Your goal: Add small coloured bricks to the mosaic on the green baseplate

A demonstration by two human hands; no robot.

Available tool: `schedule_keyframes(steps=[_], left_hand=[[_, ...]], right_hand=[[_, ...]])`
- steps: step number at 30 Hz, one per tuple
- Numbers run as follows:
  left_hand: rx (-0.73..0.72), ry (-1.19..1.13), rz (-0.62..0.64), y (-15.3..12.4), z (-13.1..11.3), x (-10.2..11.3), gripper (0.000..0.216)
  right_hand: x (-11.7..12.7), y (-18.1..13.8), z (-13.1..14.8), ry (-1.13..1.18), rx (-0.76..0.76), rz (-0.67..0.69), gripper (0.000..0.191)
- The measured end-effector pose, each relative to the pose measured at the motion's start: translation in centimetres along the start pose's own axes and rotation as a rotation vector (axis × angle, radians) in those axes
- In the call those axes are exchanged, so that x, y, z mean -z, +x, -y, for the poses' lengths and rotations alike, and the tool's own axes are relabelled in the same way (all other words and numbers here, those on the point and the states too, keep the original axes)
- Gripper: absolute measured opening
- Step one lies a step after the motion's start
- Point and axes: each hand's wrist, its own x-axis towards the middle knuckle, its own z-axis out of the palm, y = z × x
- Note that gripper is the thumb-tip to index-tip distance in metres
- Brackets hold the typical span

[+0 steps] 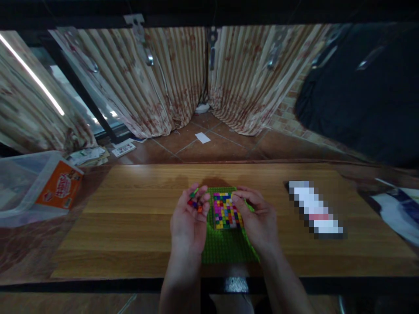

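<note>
A green studded baseplate (225,248) lies on the wooden table in front of me. A patch of small many-coloured bricks (225,211) covers its far half. My left hand (189,222) is cupped just left of the plate, fingers curled round several loose small bricks (195,201) in green, red, blue and orange. My right hand (258,220) rests on the plate's right side, its fingertips pinched together at the upper right edge of the coloured patch; what they pinch is too small to make out.
A wooden table (131,226) spans the view. A clear plastic box (29,187) with an orange label stands at the far left. A blurred-out flat object (316,209) lies to the right. Striped curtains, a tiled floor and scattered papers lie beyond.
</note>
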Motion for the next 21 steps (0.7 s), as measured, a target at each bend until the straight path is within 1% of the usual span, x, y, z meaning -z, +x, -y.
schedule_keyframes(steps=[3, 5, 7, 10, 14, 21], left_hand=[[-0.085, -0.02, 0.001, 0.12, 0.13, 0.19, 0.019], [-0.128, 0.003, 0.021, 0.15, 0.35, 0.26, 0.028], [-0.14, 0.039, 0.04, 0.15, 0.56, 0.3, 0.04], [-0.144, 0.067, 0.084, 0.09, 0.79, 0.31, 0.044], [-0.151, 0.078, 0.136, -0.03, 0.88, 0.28, 0.04], [-0.151, 0.101, 0.115, 0.0, 0.65, 0.16, 0.026]], right_hand=[[-0.02, 0.01, -0.02, 0.004, 0.001, -0.004, 0.009], [-0.01, 0.02, 0.01, -0.002, 0.002, -0.002, 0.01], [0.01, 0.04, 0.04, -0.012, 0.01, -0.002, 0.01], [-0.01, 0.06, 0.06, -0.016, 0.015, -0.006, 0.01], [-0.04, 0.07, 0.14, -0.02, 0.018, -0.014, 0.01], [-0.07, 0.09, 0.55, -0.056, 0.042, -0.014, 0.011]])
